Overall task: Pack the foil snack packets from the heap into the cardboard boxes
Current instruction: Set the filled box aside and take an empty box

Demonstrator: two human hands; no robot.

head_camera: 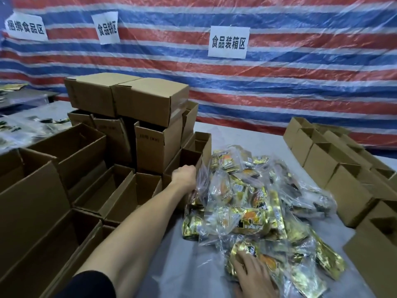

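Note:
A heap of gold foil snack packets (253, 203), many in clear plastic bags, lies on the grey table. My left hand (185, 176) reaches to the heap's far left edge, next to an open cardboard box (189, 155); its fingers are hidden behind a plastic bag, so its hold is unclear. My right hand (252, 274) rests flat with spread fingers on a packet (270, 260) at the near end of the heap. Several open cardboard boxes (116, 190) stand to the left of the heap.
Stacked closed and open boxes (129, 97) rise behind the left boxes. Another row of open boxes (335, 168) lines the right side of the table (184, 265). A striped tarp wall with paper signs (228, 43) stands behind. More packets lie on a far-left table (21, 130).

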